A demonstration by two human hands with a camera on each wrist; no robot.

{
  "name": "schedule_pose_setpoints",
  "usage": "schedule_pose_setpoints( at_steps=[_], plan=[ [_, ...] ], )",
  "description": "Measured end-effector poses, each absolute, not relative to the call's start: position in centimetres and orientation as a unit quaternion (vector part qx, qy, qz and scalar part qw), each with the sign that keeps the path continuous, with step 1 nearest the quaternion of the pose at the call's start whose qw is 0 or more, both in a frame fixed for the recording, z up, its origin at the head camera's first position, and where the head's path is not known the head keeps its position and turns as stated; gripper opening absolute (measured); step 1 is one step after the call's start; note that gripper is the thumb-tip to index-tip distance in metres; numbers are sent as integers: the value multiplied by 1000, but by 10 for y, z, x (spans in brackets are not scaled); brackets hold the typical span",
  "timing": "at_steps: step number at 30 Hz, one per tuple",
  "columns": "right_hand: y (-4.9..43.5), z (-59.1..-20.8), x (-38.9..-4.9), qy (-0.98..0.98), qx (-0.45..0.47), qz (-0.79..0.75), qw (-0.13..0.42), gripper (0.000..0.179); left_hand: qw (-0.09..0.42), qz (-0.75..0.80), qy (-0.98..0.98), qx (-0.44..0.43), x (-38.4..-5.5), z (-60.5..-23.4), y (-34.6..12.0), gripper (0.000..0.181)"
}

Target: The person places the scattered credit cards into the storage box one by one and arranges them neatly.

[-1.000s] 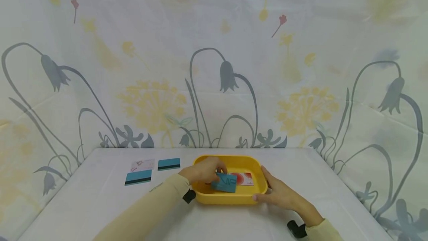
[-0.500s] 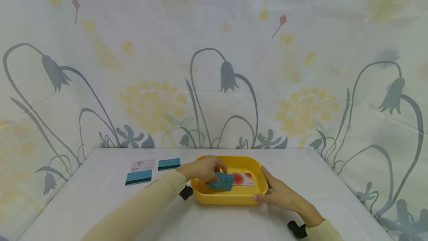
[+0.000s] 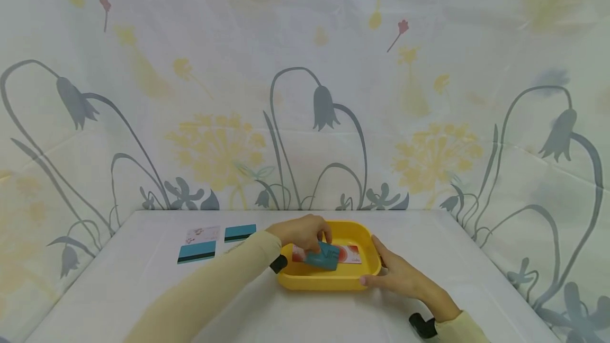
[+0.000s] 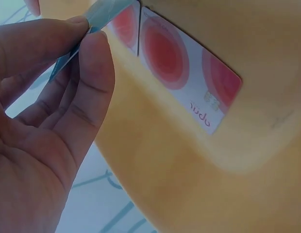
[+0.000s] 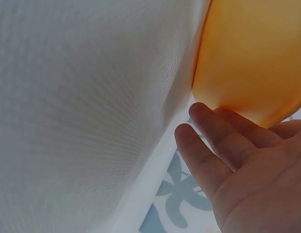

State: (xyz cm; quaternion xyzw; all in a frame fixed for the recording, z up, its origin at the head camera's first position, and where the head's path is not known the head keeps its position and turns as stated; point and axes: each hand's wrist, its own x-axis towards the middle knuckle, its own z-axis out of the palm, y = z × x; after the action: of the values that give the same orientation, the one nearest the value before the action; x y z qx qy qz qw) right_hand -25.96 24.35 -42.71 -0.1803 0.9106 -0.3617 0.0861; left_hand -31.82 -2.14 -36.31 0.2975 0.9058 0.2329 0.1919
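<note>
My left hand (image 3: 305, 231) pinches a teal card (image 3: 325, 256) with "VIP" lettering, held tilted over the inside of a yellow tray (image 3: 329, 283). Thumb and fingertips meet on the card's edge in the left wrist view. Below it, two white cards with red circles lie end to end on the tray floor: the right one (image 4: 167, 53) shows fully, the left one (image 4: 125, 31) is partly covered by the teal card. My right hand (image 3: 397, 274) steadies the tray's right end from outside, thumb along the front wall, fingers (image 5: 204, 158) mostly straight beside the side wall.
Left of the tray, on the white table (image 3: 333, 316), lie a pale pink-patterned card (image 3: 203, 234) and two teal cards with black stripes, one nearer (image 3: 197, 252) and one farther (image 3: 240, 233). A flower-printed curtain (image 3: 305, 147) hangs behind the table.
My left hand has shifted right with the teal card, after a small move left. The left red-and-white card now shows beneath it. My right hand and the tray have stayed put.
</note>
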Motion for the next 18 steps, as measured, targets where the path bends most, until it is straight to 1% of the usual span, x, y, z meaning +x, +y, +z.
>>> schedule_pose_setpoints(
  at_steps=[13,18],
  plan=[
    [242,-426,-259,911,-177,-361,91,106,197,211,913,288,-320,-374,0,23],
    [242,-426,-259,910,-176,-363,92,106,191,188,916,300,-322,-375,5,22]
  ],
)
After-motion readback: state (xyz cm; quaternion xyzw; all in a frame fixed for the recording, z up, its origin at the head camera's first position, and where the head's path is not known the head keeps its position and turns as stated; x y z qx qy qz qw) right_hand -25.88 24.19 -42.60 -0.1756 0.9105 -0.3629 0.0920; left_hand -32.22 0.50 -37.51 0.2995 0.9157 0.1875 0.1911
